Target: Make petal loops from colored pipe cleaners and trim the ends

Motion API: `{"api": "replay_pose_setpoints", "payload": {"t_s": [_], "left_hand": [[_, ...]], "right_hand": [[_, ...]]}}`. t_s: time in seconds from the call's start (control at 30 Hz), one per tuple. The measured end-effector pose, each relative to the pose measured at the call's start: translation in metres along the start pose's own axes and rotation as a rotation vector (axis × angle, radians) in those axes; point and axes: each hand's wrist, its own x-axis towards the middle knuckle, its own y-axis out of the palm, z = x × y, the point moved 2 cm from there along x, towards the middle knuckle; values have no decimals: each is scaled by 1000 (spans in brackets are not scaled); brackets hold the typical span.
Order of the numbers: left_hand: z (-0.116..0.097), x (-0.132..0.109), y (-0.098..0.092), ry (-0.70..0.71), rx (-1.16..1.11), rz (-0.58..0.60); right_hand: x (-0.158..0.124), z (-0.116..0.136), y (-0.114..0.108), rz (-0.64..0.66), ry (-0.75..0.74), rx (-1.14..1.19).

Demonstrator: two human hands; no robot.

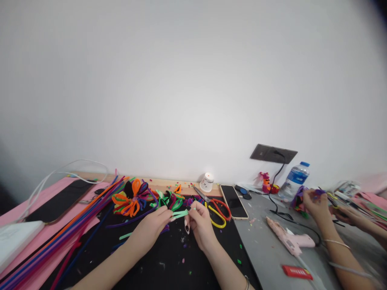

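Observation:
Between my hands is a light green pipe cleaner (179, 214), bent so that strands run side by side. My left hand (161, 219) pinches its left end. At the other end, the fingers of my right hand (198, 221) close on it, dark nails showing. Just behind lie looped pipe cleaner pieces: an orange, yellow and purple flower shape (133, 198) and a green and black bunch (169, 199). Scissors (218, 211) with yellow and red handles rest right behind my right hand. A short green pipe cleaner piece (125, 236) lies beside my left forearm on the black mat (169, 266).
Long coloured pipe cleaners (60, 241) and a dark phone (60, 201) lie left. A paper cup (207, 182) and another phone (234, 201) stand near the wall. Rightward are a pink glue gun (288, 238), its black cord, a water bottle (294, 181) and a co-worker's hands (317, 205).

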Motion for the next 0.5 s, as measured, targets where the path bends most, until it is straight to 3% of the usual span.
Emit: {"api": "replay_pose_setpoints", "payload": {"t_s": [0.27, 0.5], "left_hand": [[0, -2, 3, 75, -7, 12], [5, -2, 6, 54, 1, -4]], "right_hand": [[4, -3, -6, 6, 20, 42], [6, -6, -10, 48, 87, 74]]}}
